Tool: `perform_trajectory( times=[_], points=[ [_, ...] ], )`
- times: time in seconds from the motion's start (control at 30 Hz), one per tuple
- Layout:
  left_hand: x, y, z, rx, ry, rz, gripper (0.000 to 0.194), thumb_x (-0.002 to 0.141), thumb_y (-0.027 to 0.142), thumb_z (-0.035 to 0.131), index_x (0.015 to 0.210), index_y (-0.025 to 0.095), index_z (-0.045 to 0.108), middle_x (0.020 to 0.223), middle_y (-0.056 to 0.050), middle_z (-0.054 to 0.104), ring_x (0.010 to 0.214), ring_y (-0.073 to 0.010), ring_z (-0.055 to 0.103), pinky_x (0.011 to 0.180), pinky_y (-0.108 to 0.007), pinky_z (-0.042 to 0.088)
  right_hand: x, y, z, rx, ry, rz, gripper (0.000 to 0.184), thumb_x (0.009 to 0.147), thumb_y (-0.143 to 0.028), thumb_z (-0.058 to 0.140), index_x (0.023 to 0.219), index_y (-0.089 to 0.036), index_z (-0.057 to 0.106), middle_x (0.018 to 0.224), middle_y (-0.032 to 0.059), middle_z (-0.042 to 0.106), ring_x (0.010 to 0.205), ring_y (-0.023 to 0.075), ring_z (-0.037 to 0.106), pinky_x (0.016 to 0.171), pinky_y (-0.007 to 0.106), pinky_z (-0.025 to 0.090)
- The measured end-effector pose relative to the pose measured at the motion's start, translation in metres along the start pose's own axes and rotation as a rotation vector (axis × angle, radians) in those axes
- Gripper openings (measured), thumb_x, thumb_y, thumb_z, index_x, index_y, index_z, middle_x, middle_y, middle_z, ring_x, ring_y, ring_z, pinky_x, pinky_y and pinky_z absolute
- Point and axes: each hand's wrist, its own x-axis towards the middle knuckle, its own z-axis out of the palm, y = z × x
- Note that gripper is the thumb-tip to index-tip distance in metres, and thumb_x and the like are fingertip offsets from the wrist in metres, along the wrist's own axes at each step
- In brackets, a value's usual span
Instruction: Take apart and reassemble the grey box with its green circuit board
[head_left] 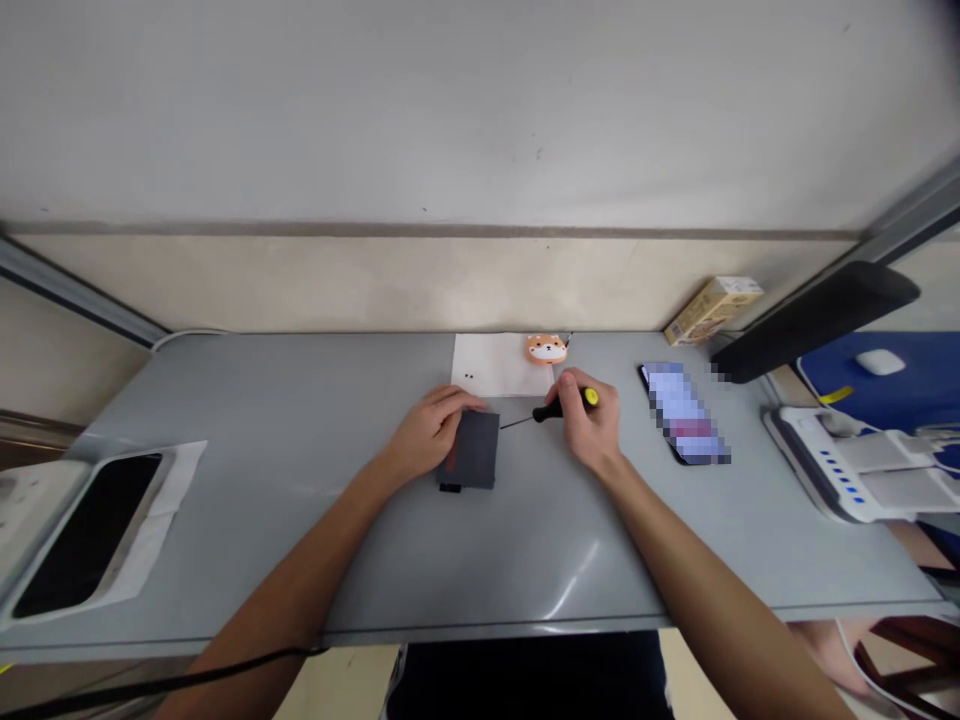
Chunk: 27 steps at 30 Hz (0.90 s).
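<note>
Your left hand (433,428) rests flat, grip loose, on the dark flat device (474,450); your right hand (592,420) grips the screwdriver (551,408), tip at its edge (two screws (469,376) already lie on the white paper (495,366)).

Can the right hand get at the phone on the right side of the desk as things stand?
Probably yes. The phone lies flat on the desk just right of the right hand, with bare surface between them. But that hand grips a screwdriver, so its fingers are occupied.

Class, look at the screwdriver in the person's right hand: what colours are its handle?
Black with a yellow end cap, on the small screwdriver in the right hand; head view.
</note>
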Motion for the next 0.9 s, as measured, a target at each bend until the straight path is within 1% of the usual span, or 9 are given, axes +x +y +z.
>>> perform_trajectory(
  times=[0.07,0.2,0.33,0.5,0.6,0.7,0.8,0.9],
  points=[
    [0.000,0.000,-0.001,0.033,0.019,0.040,0.036,0.102,0.010,0.038,0.108,0.023,0.071,0.107,-0.004,0.071,0.102,-0.0178,0.064,0.093,-0.036,0.052,0.000,0.000,0.000,0.008,0.009,0.006,0.049,0.103,-0.046,0.047,0.064,-0.020,0.061,0.061,-0.0003,0.056,0.058,0.0128,0.049,0.058,0.029,0.035],
    [0.000,0.003,-0.002,0.090,0.018,0.097,0.033,0.102,0.012,0.041,0.108,0.023,0.071,0.104,-0.004,0.072,0.100,-0.0185,0.064,0.092,-0.037,0.051,0.002,0.000,0.000,0.013,-0.004,0.006,0.048,0.102,-0.046,0.048,0.064,-0.019,0.060,0.060,-0.0004,0.055,0.058,0.0127,0.049,0.058,0.029,0.036],
    [0.001,0.004,-0.003,0.109,0.032,0.115,0.030,0.101,0.013,0.043,0.106,0.023,0.072,0.104,-0.004,0.073,0.098,-0.0187,0.064,0.093,-0.038,0.051,0.003,0.000,-0.002,0.018,0.022,-0.011,0.049,0.103,-0.046,0.048,0.063,-0.019,0.060,0.059,-0.0008,0.054,0.056,0.0122,0.047,0.056,0.029,0.035],
    [0.002,0.006,-0.002,0.105,0.047,0.129,0.029,0.100,0.014,0.044,0.102,0.022,0.072,0.100,-0.004,0.072,0.096,-0.0186,0.065,0.092,-0.038,0.051,0.005,-0.001,-0.005,0.074,0.003,0.008,0.050,0.102,-0.047,0.048,0.062,-0.020,0.060,0.060,0.0001,0.056,0.058,0.0131,0.049,0.058,0.029,0.037],
    [0.002,0.006,-0.001,0.101,0.049,0.127,0.029,0.099,0.013,0.044,0.100,0.021,0.071,0.099,-0.004,0.072,0.096,-0.0189,0.064,0.091,-0.038,0.052,0.003,-0.003,-0.003,0.139,-0.041,0.050,0.052,0.101,-0.048,0.049,0.058,-0.020,0.059,0.058,0.0002,0.055,0.058,0.0135,0.049,0.059,0.029,0.038],
    [0.002,0.004,0.000,0.123,0.053,0.128,0.029,0.099,0.013,0.044,0.098,0.021,0.071,0.099,-0.005,0.072,0.096,-0.0192,0.064,0.091,-0.038,0.052,-0.001,-0.007,0.000,0.172,-0.145,0.075,0.053,0.100,-0.050,0.050,0.058,-0.020,0.060,0.058,0.0002,0.056,0.057,0.0132,0.049,0.058,0.029,0.038],
    [0.001,0.006,-0.001,0.171,0.071,0.141,0.029,0.099,0.015,0.044,0.097,0.021,0.072,0.100,-0.006,0.071,0.097,-0.0200,0.064,0.094,-0.040,0.052,-0.006,-0.011,0.004,0.148,-0.245,0.086,0.052,0.100,-0.051,0.050,0.060,-0.020,0.060,0.057,-0.0007,0.053,0.055,0.0123,0.046,0.055,0.028,0.035],
    [0.001,0.015,-0.005,0.194,0.108,0.135,0.028,0.098,0.016,0.046,0.093,0.022,0.072,0.100,-0.006,0.071,0.097,-0.0204,0.065,0.097,-0.042,0.051,-0.007,-0.013,0.004,0.127,-0.251,0.091,0.054,0.101,-0.053,0.048,0.060,-0.020,0.059,0.056,-0.0009,0.051,0.054,0.0121,0.045,0.054,0.028,0.034]
  ],
)
